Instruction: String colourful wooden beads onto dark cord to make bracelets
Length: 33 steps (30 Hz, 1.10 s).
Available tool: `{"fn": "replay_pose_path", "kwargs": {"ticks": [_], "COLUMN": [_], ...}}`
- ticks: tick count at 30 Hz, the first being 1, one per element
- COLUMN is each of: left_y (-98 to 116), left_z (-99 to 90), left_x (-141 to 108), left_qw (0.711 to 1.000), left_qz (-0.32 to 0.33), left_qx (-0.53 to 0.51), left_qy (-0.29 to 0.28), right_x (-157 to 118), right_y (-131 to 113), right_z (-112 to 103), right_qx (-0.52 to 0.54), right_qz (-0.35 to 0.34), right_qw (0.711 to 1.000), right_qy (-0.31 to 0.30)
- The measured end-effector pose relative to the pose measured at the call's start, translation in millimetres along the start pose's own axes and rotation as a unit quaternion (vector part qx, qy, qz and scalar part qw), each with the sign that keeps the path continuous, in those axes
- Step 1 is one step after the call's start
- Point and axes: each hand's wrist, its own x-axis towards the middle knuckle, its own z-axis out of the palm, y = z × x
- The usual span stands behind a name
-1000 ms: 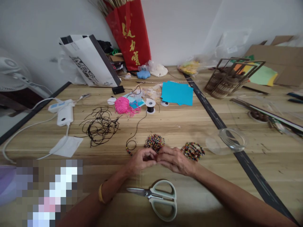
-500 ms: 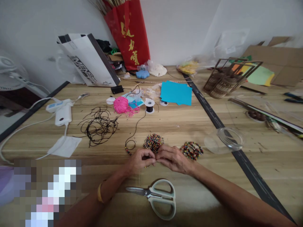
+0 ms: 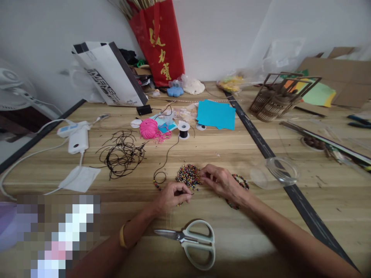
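My left hand [image 3: 173, 197] pinches a thin black cord [image 3: 192, 194], whose short end pokes out past the thumb and fingertip. Part of the cord, strung with small coloured beads [image 3: 157, 185], shows left of that hand; the rest is hidden beneath it. At the right edge of a heap of multicoloured beads [image 3: 187, 174], my right hand [image 3: 218, 180] has its fingertips drawn together; whether a bead is between them is too small to see. A coil of strung beads [image 3: 241, 180] lies partly covered by my right hand and wrist.
White-handled scissors [image 3: 191, 239] lie close in front of me. A spool of black cord [image 3: 183, 130] stands behind the beads, near pink yarn [image 3: 148, 128]. Tangled black cord [image 3: 121, 154] lies left; a clear round container [image 3: 281, 170] sits right.
My right hand has left the left fingertips and moved right and away from me to the bead heap. The left hand stays in place, and the cord's end now shows.
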Motion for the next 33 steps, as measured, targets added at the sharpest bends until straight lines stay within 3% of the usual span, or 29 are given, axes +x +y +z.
{"fn": "replay_pose_path", "kwargs": {"ticks": [6,17,24,29,33], "left_y": [-1.2,0.3,3.2,4.4,3.1], "left_z": [-0.1,0.7,1.4,0.9,0.9], "left_x": [0.1,-0.2,0.2,-0.1,-0.5], "left_qw": [1.0,1.0,1.0,1.0,1.0], "left_qz": [-0.003,-0.003,-0.01,-0.011,-0.014], "left_qx": [0.006,0.012,0.002,-0.003,-0.006], "left_qy": [0.002,0.007,0.009,0.008,0.013], "right_x": [1.5,1.0,1.4,-0.3,-1.3], "right_y": [-1.9,-2.1,-7.5,-4.7,-8.1], "right_z": [-8.2,4.9,8.4,8.7,7.5], "right_qx": [-0.134,-0.186,-0.229,-0.216,-0.093], "right_qz": [0.028,0.034,0.018,-0.004,-0.036], "right_qw": [0.989,0.974,0.966,0.972,0.993], "right_qy": [-0.059,-0.122,-0.115,-0.09,-0.061]}}
